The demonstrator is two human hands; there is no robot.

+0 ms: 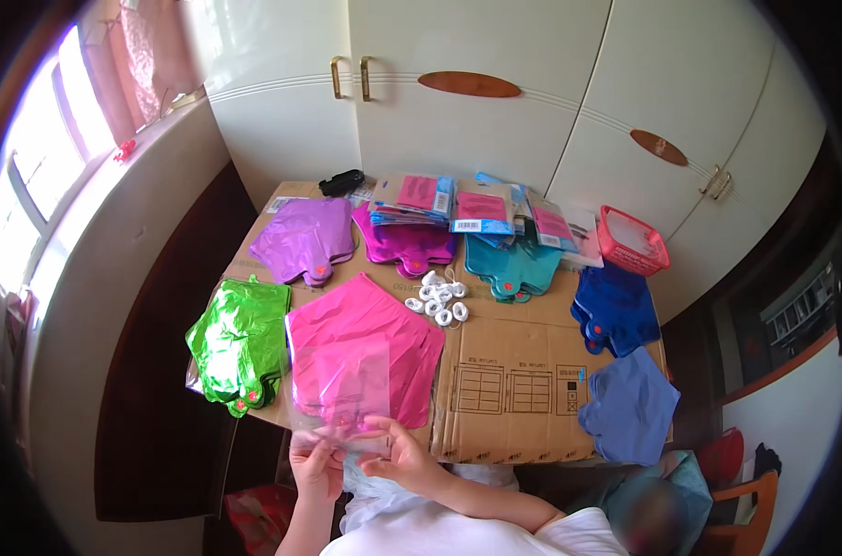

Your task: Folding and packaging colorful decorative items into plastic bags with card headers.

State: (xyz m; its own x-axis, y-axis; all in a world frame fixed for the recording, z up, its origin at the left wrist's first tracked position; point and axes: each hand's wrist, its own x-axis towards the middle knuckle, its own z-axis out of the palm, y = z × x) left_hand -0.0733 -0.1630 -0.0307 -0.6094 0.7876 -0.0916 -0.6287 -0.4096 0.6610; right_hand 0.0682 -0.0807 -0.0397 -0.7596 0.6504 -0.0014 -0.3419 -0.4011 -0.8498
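Observation:
My left hand [317, 468] pinches the lower edge of a clear plastic bag [351, 371] between thumb and fingers. Beside it, my right hand [407, 461] is at the bag's lower right corner, thumb and forefinger apart, fingertips against the film. The see-through bag overlies a stack of flat pink foil sheets [370, 306], which look like uninflated foil balloons. Whether anything lies inside the bag is hard to make out. Shiny green foil sheets [240, 338] lie left of the pink stack. Several small white ribbon coils [435, 296] sit beyond it.
Around the cardboard-covered table [504, 338] lie purple [300, 236], magenta [407, 246], teal [509, 264], dark blue [615, 306] and pale blue foil stacks [632, 408]. Packaged sets [481, 211] pile at the back, beside a red basket [632, 243]. A blurred person [657, 514] is at lower right.

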